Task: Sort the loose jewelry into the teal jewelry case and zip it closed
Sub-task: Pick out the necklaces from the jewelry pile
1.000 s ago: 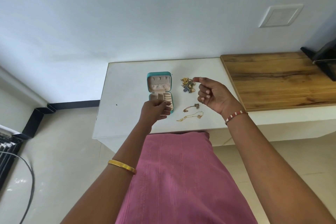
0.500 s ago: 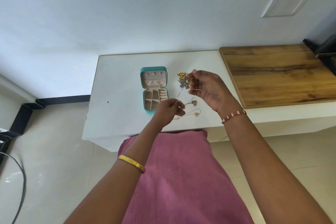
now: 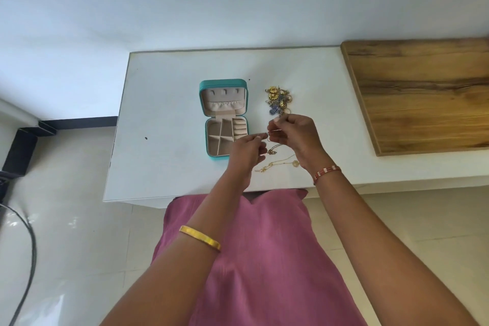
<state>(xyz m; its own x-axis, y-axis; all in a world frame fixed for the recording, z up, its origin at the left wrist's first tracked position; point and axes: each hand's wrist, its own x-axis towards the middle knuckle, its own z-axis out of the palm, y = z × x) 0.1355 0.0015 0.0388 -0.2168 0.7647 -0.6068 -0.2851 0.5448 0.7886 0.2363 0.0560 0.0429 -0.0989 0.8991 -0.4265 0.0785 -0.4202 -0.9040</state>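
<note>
Jewelry pile [image 3: 278,100] sits at three o'clock of the open teal case [image 3: 225,119], while left hand [image 3: 247,151] and right hand [image 3: 293,135] pinch a thin chain [image 3: 274,144] that could snag or knot if tugged.

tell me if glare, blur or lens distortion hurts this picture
Head view: soft even daylight, faint shadows, glare only on the glossy floor tiles; wide-angle bending at the edges; the open teal jewelry case is sharp, the thin chain pinched between left hand and right hand barely resolves.
</note>
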